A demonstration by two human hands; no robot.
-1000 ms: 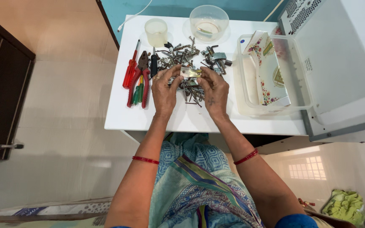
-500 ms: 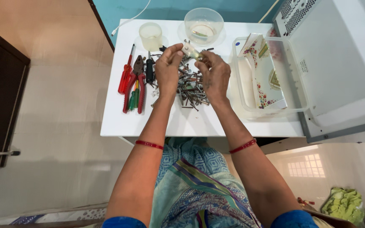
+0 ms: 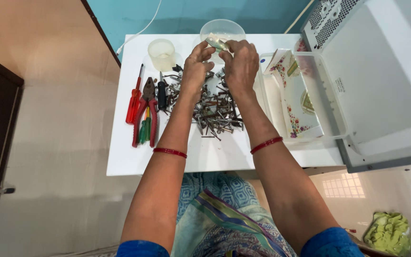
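- Gripping a small flat metal plate (image 3: 216, 44) between the fingers of both hands, raised above the white surface (image 3: 215, 152).
- Pinching the near-left end of the metal plate with the left hand (image 3: 197, 66), fingers closed on it.
- Closing the right hand (image 3: 240, 64) on the far-right end of the metal plate, fingers curled over its edge.
- Holding the metal plate tilted, directly in front of the clear round bowl (image 3: 222, 31) at the far edge of the surface; whether touching the bowl cannot be told.
- Hovering both hands over the pile of screws and nails (image 3: 212, 109) lying in the middle of the surface.
- Lying left of the pile, side by side: red screwdriver (image 3: 134, 95), red-handled pliers (image 3: 146, 112), green screwdriver (image 3: 144, 126), black-handled tool (image 3: 161, 93).
- Standing at the far left of the surface, just beside the bowl: translucent plastic cup (image 3: 161, 54).
- Resting right of the hands: clear plastic box (image 3: 319, 81) containing a floral-printed card (image 3: 293, 97).
- Sitting at the far right: white appliance (image 3: 381, 71), well apart from the hands.
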